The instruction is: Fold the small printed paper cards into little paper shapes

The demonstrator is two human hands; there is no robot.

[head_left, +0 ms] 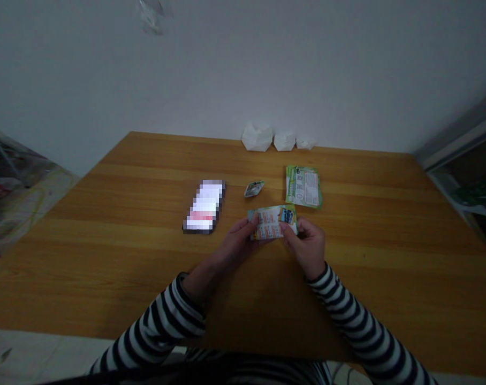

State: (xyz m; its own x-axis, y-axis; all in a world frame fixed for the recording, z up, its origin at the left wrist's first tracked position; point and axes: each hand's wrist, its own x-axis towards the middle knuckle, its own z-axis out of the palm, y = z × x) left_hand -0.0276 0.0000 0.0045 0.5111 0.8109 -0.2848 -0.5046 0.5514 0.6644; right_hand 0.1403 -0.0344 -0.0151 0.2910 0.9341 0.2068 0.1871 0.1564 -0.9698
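Between my two hands is a printed card, mostly white with rows of orange-red blocks and a blue patch at its upper right. My left hand grips its left end, thumb on top. At the right end, my right hand pinches it with the thumb on the face and fingers behind. Just beyond the card lies a stack of green-and-white printed cards. A small folded-looking printed piece rests on the wood to the left of that stack.
A phone with a lit, blurred screen lies left of my hands on the wooden table. Several crumpled white papers sit along the back edge against the wall. Clutter shows on the floor at left.
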